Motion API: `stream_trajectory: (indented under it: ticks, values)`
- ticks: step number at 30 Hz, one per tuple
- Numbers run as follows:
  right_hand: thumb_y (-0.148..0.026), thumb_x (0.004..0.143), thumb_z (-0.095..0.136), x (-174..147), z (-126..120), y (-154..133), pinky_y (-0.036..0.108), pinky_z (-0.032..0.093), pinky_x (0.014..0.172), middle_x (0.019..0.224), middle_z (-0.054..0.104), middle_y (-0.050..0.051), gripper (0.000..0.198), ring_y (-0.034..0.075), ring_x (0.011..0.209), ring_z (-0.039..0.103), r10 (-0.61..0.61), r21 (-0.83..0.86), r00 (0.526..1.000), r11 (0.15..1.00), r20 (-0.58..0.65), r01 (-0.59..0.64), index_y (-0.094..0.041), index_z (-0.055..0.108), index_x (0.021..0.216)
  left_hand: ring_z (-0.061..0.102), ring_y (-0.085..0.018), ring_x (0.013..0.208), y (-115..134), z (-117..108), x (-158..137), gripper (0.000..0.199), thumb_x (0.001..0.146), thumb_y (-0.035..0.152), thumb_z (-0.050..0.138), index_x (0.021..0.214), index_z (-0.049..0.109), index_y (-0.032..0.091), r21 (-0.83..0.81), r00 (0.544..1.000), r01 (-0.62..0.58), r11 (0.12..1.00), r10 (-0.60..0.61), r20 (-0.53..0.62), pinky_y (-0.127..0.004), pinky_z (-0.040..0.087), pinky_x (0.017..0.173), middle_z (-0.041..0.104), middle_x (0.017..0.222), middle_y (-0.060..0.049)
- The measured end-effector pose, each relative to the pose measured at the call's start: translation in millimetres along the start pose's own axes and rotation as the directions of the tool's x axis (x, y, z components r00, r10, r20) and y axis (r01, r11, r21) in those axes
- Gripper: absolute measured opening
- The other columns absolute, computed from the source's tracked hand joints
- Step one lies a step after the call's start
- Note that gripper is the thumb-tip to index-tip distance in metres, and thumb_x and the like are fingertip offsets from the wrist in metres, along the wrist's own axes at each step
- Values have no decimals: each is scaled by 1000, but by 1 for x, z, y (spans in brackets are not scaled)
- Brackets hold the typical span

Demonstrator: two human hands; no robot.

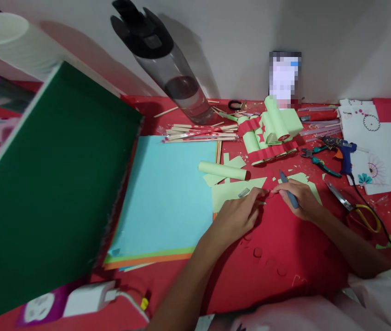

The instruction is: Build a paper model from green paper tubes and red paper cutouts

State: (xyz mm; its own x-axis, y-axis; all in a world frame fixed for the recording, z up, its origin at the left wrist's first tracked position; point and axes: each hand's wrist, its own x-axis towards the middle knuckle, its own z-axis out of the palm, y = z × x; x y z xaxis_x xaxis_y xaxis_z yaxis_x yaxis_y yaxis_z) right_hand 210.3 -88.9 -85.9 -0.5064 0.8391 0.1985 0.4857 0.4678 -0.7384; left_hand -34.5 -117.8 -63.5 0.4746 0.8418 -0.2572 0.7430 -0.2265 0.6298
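Note:
My left hand (240, 214) is closed, thumb and forefinger pinched at a small red paper piece (271, 194) over the red sheet (271, 271). Facing it from the right, my right hand (301, 198) has its fingertips at the same piece. Through its curled fingers lies a slim grey pen-shaped tool (292, 198), tip pointing away from me; its exact kind is unclear. Several small red paper discs (257, 252) lie on the sheet nearer my body. Beyond my hands stands a tank-like model (267, 131) of light green paper rolls with red strips.
A green paper roll (223, 170) rests on scraps beside blue sheets (171, 193). Scissors (363, 214), pliers (319, 161) and a glue gun (347, 154) lie right. A bottle (181, 87) and phone (285, 78) stand behind; a dark green board (54, 184) rises left.

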Motion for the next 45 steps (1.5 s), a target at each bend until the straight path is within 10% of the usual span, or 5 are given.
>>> stream_trajectory:
  ticks: [16,29,45]
  values:
    - [-17,105,53,3,6,3,35,54,81,97,80,7,18,23,87,69,-67,-87,998,994,15,68,-25,69,108,77,-24,78,20,29,-4,41,110,36,38,138,62,18,348,984,-104,932,147,-97,-28,51,65,80,84,-11]
    - [-24,106,51,7,3,-2,36,53,85,99,79,7,20,25,94,72,54,-79,997,996,63,-49,-25,71,107,79,-28,81,33,41,-2,53,111,34,35,153,53,8,391,998,-19,920,43,-54,-31,53,62,81,91,-18]
    - [-40,101,60,22,3,-6,24,49,57,77,72,0,20,13,59,62,385,415,909,809,159,-415,-21,67,103,72,-23,61,56,62,-8,55,106,29,56,153,54,1,575,993,52,817,20,-117,-28,51,51,71,74,-11]
